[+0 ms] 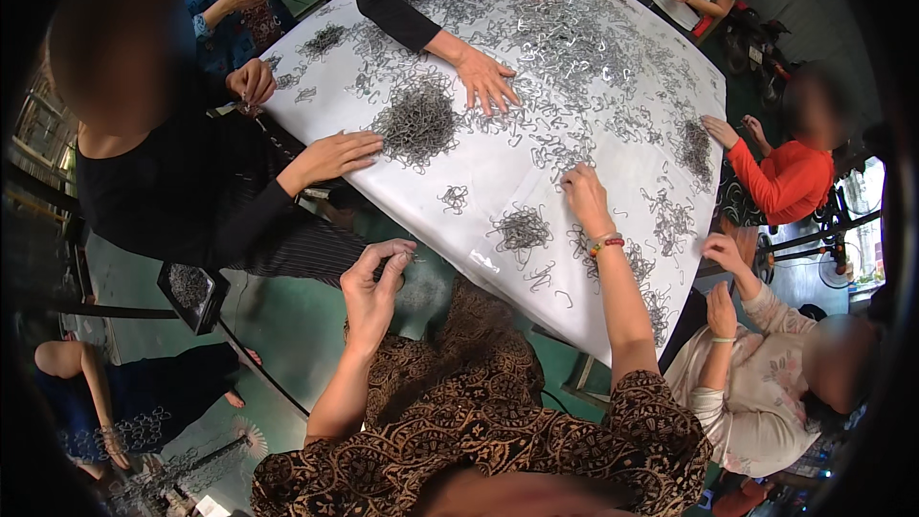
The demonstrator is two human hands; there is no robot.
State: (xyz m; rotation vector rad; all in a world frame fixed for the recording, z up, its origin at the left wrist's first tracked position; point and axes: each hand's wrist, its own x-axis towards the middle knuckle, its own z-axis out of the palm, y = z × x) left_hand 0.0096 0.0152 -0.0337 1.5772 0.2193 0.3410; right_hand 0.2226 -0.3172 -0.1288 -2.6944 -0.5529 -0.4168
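Observation:
My left hand (375, 289) is raised in front of the table's near edge, thumb and fingertips pinched together. Something tiny and thin seems to show at the tips, too small to make out. Over the white-covered table (421, 193), my right hand (587, 199) reaches forward with a beaded bracelet (606, 244) on the wrist. Its bent fingers come together among loose grey wire hooks (565, 148); whatever they hold is hidden. Left of this hand lies a small heap of hooks (522, 229), and a few more are scattered beside my forearm.
A larger hook pile (416, 123) lies left of centre, near a co-worker's flat hand (340, 158). Another person's spread hand (486, 77) rests on the hooks. People sit or stand around the table. A black tray (191, 292) of small pieces is at lower left.

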